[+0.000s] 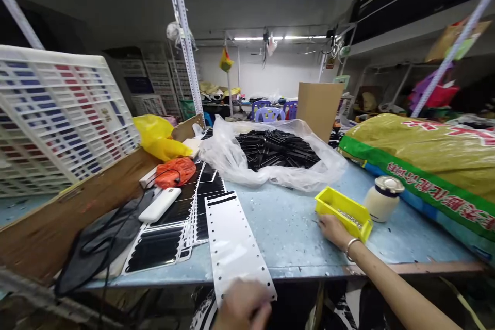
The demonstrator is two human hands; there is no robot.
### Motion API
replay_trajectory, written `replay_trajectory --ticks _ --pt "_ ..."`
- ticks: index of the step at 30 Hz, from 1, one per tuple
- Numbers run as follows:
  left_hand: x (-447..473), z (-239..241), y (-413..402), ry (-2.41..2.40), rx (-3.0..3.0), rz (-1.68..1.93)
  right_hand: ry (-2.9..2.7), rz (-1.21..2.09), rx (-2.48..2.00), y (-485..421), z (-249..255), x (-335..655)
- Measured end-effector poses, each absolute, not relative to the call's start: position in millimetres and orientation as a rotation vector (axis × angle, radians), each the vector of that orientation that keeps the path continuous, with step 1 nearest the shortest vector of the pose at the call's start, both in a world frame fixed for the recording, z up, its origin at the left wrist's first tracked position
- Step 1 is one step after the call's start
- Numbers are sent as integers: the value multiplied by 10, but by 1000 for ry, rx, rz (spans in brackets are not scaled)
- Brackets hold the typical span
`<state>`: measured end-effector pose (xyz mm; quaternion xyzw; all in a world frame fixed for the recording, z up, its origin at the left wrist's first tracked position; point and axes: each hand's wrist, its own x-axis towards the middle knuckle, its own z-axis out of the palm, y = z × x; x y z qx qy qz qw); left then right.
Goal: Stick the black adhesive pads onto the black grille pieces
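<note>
A white backing sheet with holes along both edges and one black strip at its far end hangs partly over the table's near edge. Over its near end is my left hand, smeared by motion, so its grip is unclear. My right hand, wearing a bracelet, rests at the near left side of a yellow bin holding small metal pieces. Its fingers are curled together; anything between them is hidden. Sheets of black strips lie to the left.
A clear plastic bag of black parts stands mid-table. Right of the bin are a cream jar and a large sack. At left: a white power bank, an orange bag, a wooden board, a white crate.
</note>
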<state>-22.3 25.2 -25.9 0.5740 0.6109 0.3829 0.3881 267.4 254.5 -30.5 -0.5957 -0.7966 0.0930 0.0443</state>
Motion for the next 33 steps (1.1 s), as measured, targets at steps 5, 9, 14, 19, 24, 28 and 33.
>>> replay_trajectory --ticks 5,9,14,19,24,28,33 --pt "-715 -277 923 2044 1745 1016 -2460 174 -1988 2360 -341 2746" --pt "-761 -344 1116 2048 2032 459 -2458 116 -2091 2240 -327 2869" --pt "-884 -236 951 1785 2119 148 -2490 105 -2067 2256 -351 2996" --pt "-1201 -56 1019 1886 2053 83 -2437 137 -1908 2263 -499 3077" --pt "-1428 21 1354 2096 2008 46 -2443 119 -1624 2305 -349 2882" --pt "-1422 193 1909 2135 2098 263 -2511 2 -1406 2801 203 2305" --pt "-930 594 3159 1935 2223 471 -2525 -123 -1547 4104 763 1466"
